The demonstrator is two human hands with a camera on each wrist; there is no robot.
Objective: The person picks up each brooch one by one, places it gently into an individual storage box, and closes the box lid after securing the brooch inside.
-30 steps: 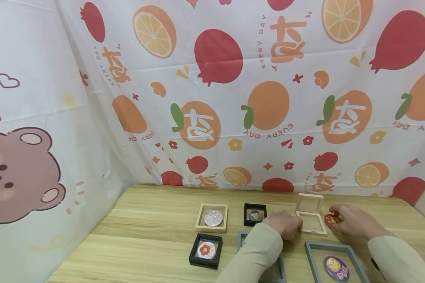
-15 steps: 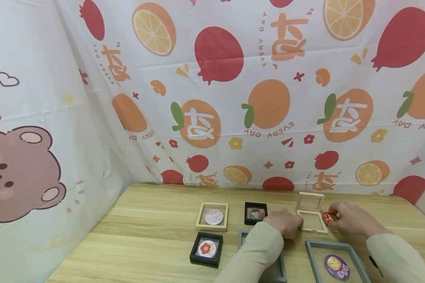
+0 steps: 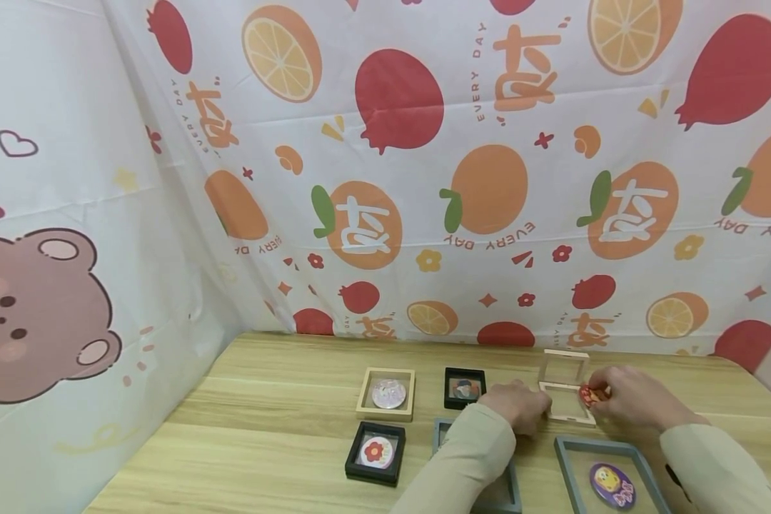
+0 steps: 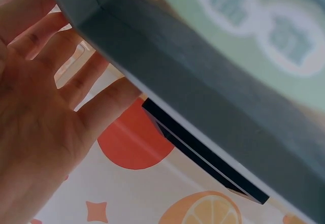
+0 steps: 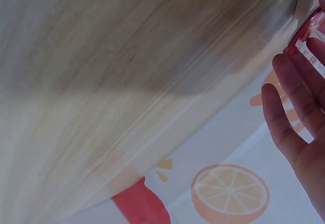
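Observation:
My right hand [image 3: 639, 394] pinches a round red badge [image 3: 589, 395] at the right edge of an unfolded cream display frame [image 3: 568, 404]. The frame's clear-windowed lid [image 3: 564, 367] stands up at the back. My left hand [image 3: 517, 407] touches the frame's left side; in the left wrist view the fingers of my left hand [image 4: 56, 89] are mostly straight, their tips partly hidden. The right wrist view shows my right hand [image 5: 304, 102] with the red badge [image 5: 307, 31] at its fingertips.
Blue-grey frames stand in front, one with a purple badge [image 3: 612, 486], one [image 3: 510, 492] under my left sleeve. Left of my hands are a black frame [image 3: 465, 387], a cream frame [image 3: 386, 394] and a black frame with a flower badge [image 3: 375, 453]. A printed cloth [image 3: 411, 214] hangs behind.
My right hand has moved the red badge leftward, from beside the cream frame to its right edge. My left hand stays at the frame's left side.

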